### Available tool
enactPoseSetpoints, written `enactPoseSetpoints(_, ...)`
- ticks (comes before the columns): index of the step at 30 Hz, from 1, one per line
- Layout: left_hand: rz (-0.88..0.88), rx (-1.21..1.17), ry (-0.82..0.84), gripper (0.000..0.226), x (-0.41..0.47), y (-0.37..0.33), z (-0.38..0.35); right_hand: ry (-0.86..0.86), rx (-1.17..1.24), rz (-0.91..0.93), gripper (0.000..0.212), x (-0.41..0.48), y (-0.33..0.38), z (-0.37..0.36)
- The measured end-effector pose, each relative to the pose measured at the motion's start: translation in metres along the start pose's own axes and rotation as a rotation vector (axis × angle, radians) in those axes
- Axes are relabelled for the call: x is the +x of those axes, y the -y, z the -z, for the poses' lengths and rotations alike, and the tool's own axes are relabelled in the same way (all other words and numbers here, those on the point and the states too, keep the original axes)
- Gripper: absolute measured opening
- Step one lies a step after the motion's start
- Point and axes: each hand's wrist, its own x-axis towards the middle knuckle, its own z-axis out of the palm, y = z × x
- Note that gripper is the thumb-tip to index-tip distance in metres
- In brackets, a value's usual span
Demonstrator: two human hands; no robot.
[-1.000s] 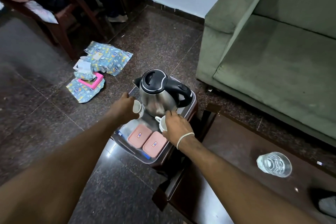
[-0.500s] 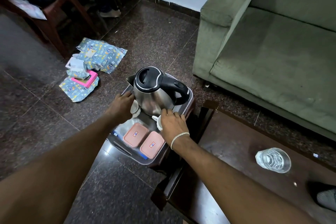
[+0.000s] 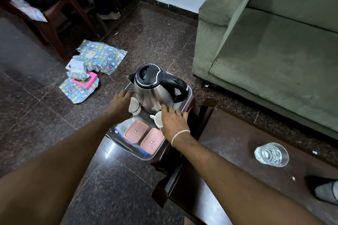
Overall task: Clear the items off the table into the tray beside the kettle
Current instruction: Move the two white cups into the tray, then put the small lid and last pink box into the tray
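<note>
The main risk sits at the two white cups, both crowded against the base of the kettle in the tray. The left cup lies tilted on its side at the kettle's 8 o'clock, and the right cup also leans, mouth toward the camera, at its 6 o'clock. If either hand pulls away carelessly, a cup could roll, knock the kettle, or tip onto the two pink-lidded boxes that fill the near half of the tray. The tray appears to overhang its small stand at the near corner, so a downward push there might tilt it.

The left hand is curled loosely around the left cup, its fingers partly open and touching the cup's far side; I cannot tell whether it truly grips or only steadies it. The right hand is spread flat and wide, its fingers resting over the right cup and brushing the kettle's lower wall, clasping nothing.

One item is left on the worktop: a clear glass, upright, well apart from the tray at about 4 o'clock. It will need a firm hold, and a spot for it in the tray looks scarce.
</note>
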Motion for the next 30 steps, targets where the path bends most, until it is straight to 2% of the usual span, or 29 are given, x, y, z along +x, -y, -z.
enactPoseSetpoints(3, 0.031, 0.017, -0.087, 0.102, -0.013, 0.001, 0.003, -0.066, 0.021, 0.032, 0.057, -0.012, -0.012, 0.011)
enactPoseSetpoints(6, 0.001, 0.040, -0.252, 0.081, -0.039, -0.003, 0.002, -0.147, 0.041, 0.013, 0.058, -0.039, -0.037, 0.023)
enactPoseSetpoints(9, -0.221, 0.010, -0.371, 0.057, -0.067, -0.026, -0.006, -0.184, 0.083, -0.057, 0.054, -0.083, -0.080, 0.032)
enactPoseSetpoints(13, -0.524, -0.038, -0.376, 0.045, -0.090, -0.086, -0.028, -0.143, 0.089, -0.202, 0.045, -0.154, -0.144, 0.030)
enactPoseSetpoints(18, -0.761, -0.008, -0.309, 0.048, -0.110, -0.197, -0.074, -0.058, 0.164, -0.336, 0.041, -0.248, -0.229, 0.011)
enactPoseSetpoints(22, -0.885, -0.003, -0.143, 0.058, -0.134, -0.283, -0.123, -0.040, 0.140, -0.418, 0.039, -0.315, -0.285, -0.002)
enactPoseSetpoints(27, -0.844, 0.233, 0.111, 0.082, -0.158, -0.357, -0.183, 0.063, 0.196, -0.500, 0.050, -0.376, -0.342, -0.013)
enactPoseSetpoints(30, -0.805, 0.350, 0.211, 0.090, -0.160, -0.372, -0.207, 0.188, 0.173, -0.469, 0.071, -0.395, -0.364, -0.022)
